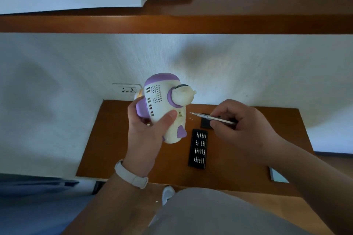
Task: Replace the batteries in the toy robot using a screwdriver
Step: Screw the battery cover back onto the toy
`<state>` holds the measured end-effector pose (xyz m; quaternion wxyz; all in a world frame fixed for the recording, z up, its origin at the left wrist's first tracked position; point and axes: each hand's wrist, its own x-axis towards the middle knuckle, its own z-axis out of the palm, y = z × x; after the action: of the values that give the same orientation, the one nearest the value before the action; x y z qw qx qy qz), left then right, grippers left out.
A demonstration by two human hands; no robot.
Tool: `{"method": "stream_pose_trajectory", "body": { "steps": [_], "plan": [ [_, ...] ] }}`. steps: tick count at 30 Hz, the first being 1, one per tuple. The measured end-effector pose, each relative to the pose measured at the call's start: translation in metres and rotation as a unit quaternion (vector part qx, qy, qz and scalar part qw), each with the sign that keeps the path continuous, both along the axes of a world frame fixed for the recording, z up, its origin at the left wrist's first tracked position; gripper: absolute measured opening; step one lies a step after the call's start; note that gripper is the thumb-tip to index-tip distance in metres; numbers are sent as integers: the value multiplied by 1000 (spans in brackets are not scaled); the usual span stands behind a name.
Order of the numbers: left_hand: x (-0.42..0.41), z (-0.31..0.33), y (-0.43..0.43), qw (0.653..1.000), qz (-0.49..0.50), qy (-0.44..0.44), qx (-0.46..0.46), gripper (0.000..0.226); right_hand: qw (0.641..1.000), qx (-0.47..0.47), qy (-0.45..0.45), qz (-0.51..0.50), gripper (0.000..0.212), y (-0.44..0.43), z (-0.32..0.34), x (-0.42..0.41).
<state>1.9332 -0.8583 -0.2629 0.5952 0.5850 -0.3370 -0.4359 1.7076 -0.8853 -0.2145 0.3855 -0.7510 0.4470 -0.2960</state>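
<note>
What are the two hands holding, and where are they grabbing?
The left hand grips the white-and-purple plastic toy robot around its body. The right hand pinches the slim silver metal screwdriver along its handle.

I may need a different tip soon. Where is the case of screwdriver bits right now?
In the head view, the bit case lies open on the wooden table, just right of the toy robot, below the right hand.
</note>
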Motion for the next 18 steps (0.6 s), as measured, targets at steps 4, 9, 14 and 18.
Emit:
{"method": "stream_pose_trajectory", "body": {
  "steps": [4, 9, 14, 18],
  "plan": [
    [-9, 7, 2, 1000, 0, -16, -13, 76, 999, -44, 12, 6, 5, 0, 3, -6],
    [-17, 15, 3, 999, -1, -43, -28, 76, 998, -57, 16, 7, 14, -1, 4, -7],
    [-20, 19, 4, 998, 3, -53, -36, 78, 997, -70, 17, 8, 14, -3, 6, -8],
    [-22, 21, 4, 998, 5, -52, -44, 80, 997, -70, 20, 6, 12, -4, 7, -8]
  ]
}}
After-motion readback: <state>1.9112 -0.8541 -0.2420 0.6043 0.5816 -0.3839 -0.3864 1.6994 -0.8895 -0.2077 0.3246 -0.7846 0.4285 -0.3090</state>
